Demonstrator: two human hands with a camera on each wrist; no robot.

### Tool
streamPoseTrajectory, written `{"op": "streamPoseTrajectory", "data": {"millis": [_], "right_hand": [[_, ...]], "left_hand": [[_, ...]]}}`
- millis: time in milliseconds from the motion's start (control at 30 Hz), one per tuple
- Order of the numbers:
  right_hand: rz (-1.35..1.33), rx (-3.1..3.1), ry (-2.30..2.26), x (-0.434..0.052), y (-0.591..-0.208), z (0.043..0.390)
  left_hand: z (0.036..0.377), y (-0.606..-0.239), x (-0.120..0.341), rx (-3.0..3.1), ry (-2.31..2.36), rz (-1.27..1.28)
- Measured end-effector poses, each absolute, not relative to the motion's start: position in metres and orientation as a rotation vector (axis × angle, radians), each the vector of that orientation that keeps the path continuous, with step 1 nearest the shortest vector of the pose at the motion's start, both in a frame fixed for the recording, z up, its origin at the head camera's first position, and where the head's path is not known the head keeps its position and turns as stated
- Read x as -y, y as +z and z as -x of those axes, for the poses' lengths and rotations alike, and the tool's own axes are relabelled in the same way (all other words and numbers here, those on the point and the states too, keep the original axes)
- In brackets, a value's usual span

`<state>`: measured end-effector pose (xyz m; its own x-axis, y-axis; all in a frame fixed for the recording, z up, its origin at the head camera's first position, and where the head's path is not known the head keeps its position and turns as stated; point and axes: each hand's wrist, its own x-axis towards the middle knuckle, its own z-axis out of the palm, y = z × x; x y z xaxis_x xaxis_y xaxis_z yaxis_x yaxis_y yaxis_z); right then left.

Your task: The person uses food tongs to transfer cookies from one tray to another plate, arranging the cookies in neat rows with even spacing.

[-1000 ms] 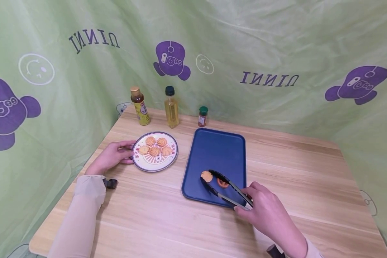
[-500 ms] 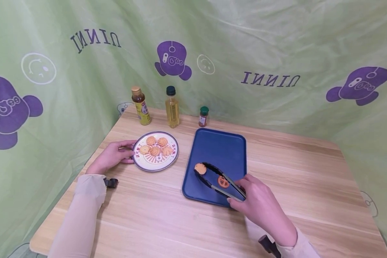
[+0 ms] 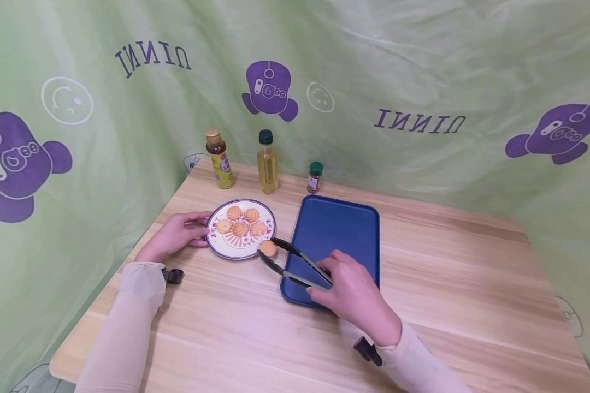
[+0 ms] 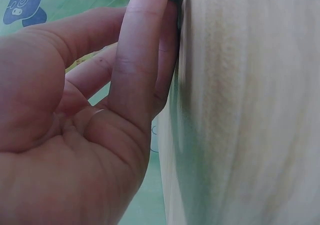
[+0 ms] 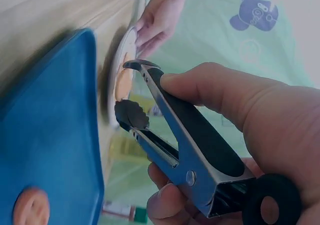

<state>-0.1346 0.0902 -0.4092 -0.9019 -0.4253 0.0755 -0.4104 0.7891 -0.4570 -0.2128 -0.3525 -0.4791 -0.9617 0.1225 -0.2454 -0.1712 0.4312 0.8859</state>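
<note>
A patterned round plate (image 3: 228, 252) at the left of the table bears several swirled cookies (image 3: 240, 228). My left hand (image 3: 174, 234) holds it at its left rim, with the fingertips at the edge. In my right hand (image 3: 356, 292) is a pair of tongs (image 3: 295, 280) with black tips, gripped thumb on one arm and fingers on the other. Between the tips is a round cookie (image 3: 267, 248), at the plate's lower right rim. Under the right hand and tongs lies a blue tray (image 3: 341, 224). A red-orange slice (image 5: 31, 207) on it shows in the right wrist view.
Behind the plate stand a yellow-labelled bottle (image 3: 221, 166) with a tan cap and a bottle of yellow oil (image 3: 267, 166). A small green-capped jar (image 3: 314, 177) is behind the tray. A green printed curtain (image 3: 344, 60) hangs round the wooden table (image 3: 447, 273).
My right hand has carried the tongs and cookie leftward from above the tray to the plate's edge. The left hand has stayed at the plate's rim.
</note>
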Motion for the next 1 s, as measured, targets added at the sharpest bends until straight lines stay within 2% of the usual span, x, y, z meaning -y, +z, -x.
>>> {"op": "streamPoseTrajectory", "data": {"millis": [533, 1000], "right_hand": [[0.849, -2.835, -0.762, -0.019, -0.414, 0.161], [0.785, -2.817, -0.769, -0.007, -0.421, 0.166]], "left_hand": [[0.211, -0.478, 0.350, -2.382, 1.593, 0.031], [0.213, -0.480, 0.353, -2.391, 1.595, 0.022]]}}
